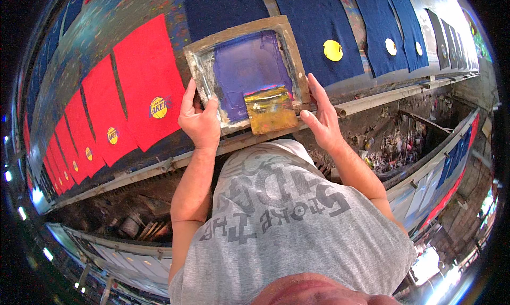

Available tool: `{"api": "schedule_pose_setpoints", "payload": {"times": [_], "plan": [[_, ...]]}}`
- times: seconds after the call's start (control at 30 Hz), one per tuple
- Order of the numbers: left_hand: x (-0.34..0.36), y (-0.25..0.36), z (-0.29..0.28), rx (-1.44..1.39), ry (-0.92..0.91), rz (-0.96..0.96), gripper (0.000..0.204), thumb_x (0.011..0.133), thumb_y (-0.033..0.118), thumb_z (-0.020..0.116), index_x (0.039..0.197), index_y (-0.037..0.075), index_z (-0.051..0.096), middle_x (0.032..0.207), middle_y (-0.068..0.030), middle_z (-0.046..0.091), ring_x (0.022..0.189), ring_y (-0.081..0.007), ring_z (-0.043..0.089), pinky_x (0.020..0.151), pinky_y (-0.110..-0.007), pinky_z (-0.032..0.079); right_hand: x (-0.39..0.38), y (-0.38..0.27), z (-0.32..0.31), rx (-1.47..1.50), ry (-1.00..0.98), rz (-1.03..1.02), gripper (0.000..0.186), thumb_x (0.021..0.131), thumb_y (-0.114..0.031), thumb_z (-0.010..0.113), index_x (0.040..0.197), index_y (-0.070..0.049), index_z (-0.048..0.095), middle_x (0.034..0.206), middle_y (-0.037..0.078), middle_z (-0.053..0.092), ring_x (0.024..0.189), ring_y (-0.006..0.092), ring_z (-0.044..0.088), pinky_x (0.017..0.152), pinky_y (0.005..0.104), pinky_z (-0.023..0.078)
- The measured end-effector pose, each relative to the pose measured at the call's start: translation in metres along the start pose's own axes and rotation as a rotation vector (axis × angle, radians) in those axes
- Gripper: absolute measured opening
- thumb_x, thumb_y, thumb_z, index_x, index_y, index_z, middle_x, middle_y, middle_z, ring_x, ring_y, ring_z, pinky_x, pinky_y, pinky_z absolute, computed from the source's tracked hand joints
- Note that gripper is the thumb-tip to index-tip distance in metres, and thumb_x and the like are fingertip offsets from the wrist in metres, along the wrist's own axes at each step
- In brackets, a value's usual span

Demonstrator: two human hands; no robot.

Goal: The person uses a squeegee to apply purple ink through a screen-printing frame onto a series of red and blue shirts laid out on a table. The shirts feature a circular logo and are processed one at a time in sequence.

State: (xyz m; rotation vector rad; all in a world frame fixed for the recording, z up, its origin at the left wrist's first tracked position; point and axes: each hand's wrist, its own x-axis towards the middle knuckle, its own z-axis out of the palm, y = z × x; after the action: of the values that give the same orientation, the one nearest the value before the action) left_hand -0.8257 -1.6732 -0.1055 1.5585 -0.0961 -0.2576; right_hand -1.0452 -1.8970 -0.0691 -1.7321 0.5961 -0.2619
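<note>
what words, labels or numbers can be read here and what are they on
Nearest red cloth: purple lettering across a yellow ball-shaped print; wording not copied.
Farther red cloths: similar yellow prints, the farthest too small to read.
Grey shirt: large dark letters, upside down; wording not copied.
Navy cloths: round yellow or pale prints, no readable words.
Framed screen: no readable text.

Squeegee (272, 113) on near edge of screen (247, 61), cloth pcs (149, 74) L & R on table (141, 10)
</note>
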Motion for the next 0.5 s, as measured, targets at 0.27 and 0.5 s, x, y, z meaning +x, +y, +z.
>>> {"api": "schedule_pose_setpoints", "payload": {"times": [0.27,0.5], "plan": [[0.0002,0.001,-0.001,-0.031,-0.001,-0.045,0.068,0.093,-0.018,0.075,0.159,-0.012,0.058,0.148,-0.0186,0.071,0.128,-0.0219,0.072,0.112,-0.035,0.058,0.0002,-0.006,-0.0008,-0.12,-0.017,-0.019,0.101,0.102,-0.047,0.074,0.179,0.001,0.03,0.169,0.027,0.048,0.157,0.0405,0.045,0.134,0.0512,0.031],[0.0028,-0.0008,-0.0014,-0.014,-0.009,-0.053,0.068,0.092,-0.018,0.076,0.158,-0.013,0.058,0.148,-0.0191,0.071,0.129,-0.0216,0.071,0.112,-0.035,0.058,0.0031,-0.005,-0.0003,-0.075,-0.026,-0.019,0.097,0.102,-0.037,0.077,0.178,0.002,0.03,0.168,0.027,0.05,0.155,0.0397,0.047,0.132,0.0502,0.033]]}}
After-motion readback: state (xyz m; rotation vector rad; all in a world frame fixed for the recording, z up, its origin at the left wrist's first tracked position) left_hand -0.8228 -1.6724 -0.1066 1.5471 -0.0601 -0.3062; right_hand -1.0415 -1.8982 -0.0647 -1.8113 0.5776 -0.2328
